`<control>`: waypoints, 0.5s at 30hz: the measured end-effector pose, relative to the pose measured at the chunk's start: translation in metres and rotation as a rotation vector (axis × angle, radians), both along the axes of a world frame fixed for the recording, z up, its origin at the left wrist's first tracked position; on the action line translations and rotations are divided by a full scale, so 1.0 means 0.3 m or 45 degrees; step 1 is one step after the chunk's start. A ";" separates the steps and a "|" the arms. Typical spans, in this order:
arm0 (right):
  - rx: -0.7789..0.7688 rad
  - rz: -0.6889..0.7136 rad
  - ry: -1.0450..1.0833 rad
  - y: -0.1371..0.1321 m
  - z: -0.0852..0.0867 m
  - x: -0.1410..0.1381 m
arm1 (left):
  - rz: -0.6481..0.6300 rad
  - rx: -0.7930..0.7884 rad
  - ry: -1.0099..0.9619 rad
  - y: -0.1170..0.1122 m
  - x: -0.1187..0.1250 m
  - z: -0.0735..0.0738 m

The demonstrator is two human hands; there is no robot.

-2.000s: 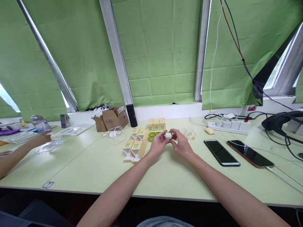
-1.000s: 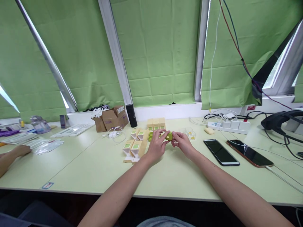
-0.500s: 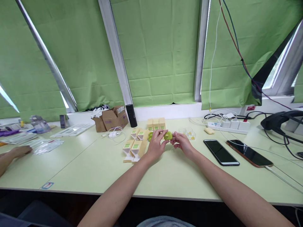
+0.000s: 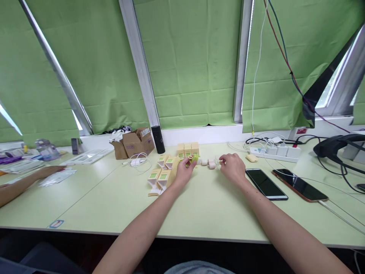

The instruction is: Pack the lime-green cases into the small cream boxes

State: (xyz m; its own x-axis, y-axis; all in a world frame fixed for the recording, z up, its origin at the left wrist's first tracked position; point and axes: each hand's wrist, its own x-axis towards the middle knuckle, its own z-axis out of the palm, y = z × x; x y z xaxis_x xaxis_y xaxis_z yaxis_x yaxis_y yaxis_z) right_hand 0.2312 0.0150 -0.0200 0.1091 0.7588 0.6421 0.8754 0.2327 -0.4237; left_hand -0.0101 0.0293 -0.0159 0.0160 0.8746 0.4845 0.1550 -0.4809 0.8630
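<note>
My left hand (image 4: 184, 171) is closed around a small green plastic piece (image 4: 195, 157), which pokes out past the fingertips. My right hand (image 4: 233, 166) has its fingers bent down at a clear plastic case (image 4: 217, 163) and hides most of it. What those fingers pinch is too small to make out. Between the hands lie small pale pink and white rollers (image 4: 211, 164). Just left of my left hand stand several cream cartons with green labels (image 4: 164, 176), and beyond it a row of closed cream cartons (image 4: 188, 149).
Two phones (image 4: 266, 184) lie at the right, near a white power strip (image 4: 275, 152) and a black headset (image 4: 339, 148). Behind stand a cardboard box (image 4: 138, 144) and a black cylinder (image 4: 158, 139). Another person's arm (image 4: 31, 179) rests at the left by plastic bags.
My hands have moved apart: the left keeps the green piece and turns it, the right has gone right to the clear case. Pink rollers now show between them. The other person's arm has moved right.
</note>
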 end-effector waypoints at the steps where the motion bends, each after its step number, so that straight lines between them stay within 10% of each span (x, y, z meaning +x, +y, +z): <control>1: 0.023 -0.032 -0.114 0.003 -0.008 0.013 | -0.010 -0.027 -0.019 0.001 -0.002 0.002; 8: 0.067 -0.102 -0.422 0.023 -0.061 0.031 | -0.049 -0.088 -0.077 -0.014 0.001 0.019; 15: 0.017 -0.047 -0.379 -0.026 0.010 -0.007 | -0.002 -0.090 -0.060 -0.016 0.002 0.022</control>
State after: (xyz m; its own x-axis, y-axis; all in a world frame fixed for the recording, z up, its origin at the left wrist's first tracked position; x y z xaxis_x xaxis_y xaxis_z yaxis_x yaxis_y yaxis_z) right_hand 0.2290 0.0073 -0.0169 -0.0582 0.7493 0.6597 0.9687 0.2022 -0.1442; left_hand -0.0096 0.0244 -0.0094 -0.0041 0.9068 0.4216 0.1132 -0.4185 0.9012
